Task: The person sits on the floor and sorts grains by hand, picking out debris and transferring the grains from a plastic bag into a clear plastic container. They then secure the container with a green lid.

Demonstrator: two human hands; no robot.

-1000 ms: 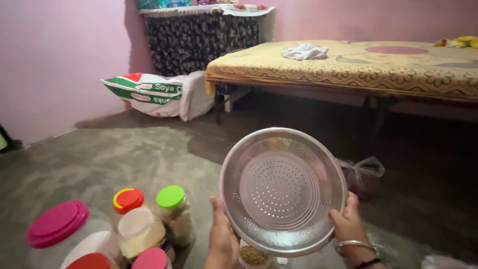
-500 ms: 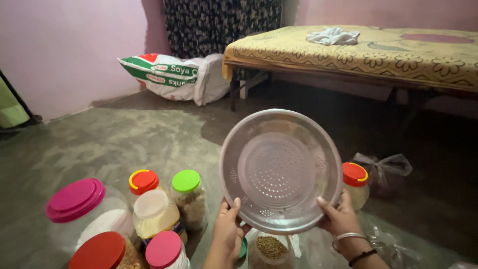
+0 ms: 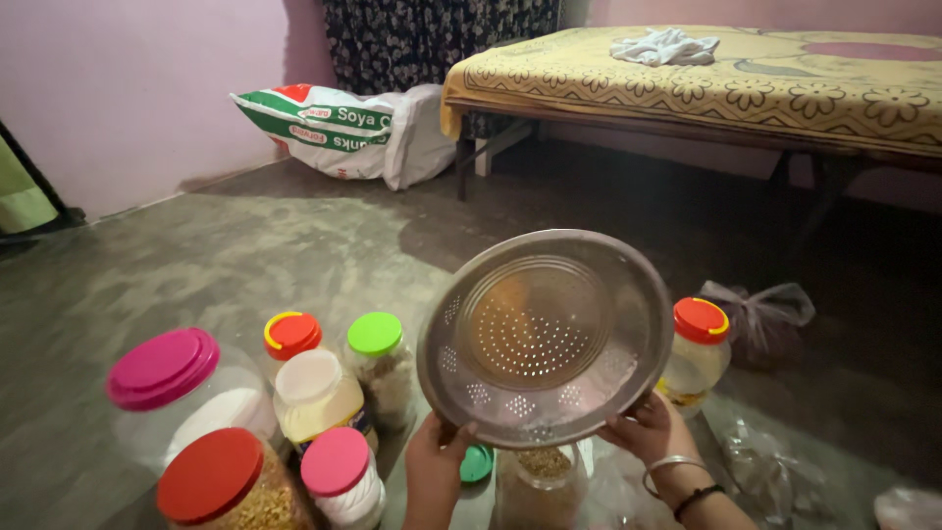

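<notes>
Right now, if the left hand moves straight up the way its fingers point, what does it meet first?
The left hand already touches the lower rim of the steel colander, so it would press into that first; the jars stand off to its side.

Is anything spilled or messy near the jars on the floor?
Nothing looks spilled. One oddity: a small green lid lies loose on the floor, beside an open jar of brownish seeds just under the metal colander. The other jars are capped and upright.
</notes>
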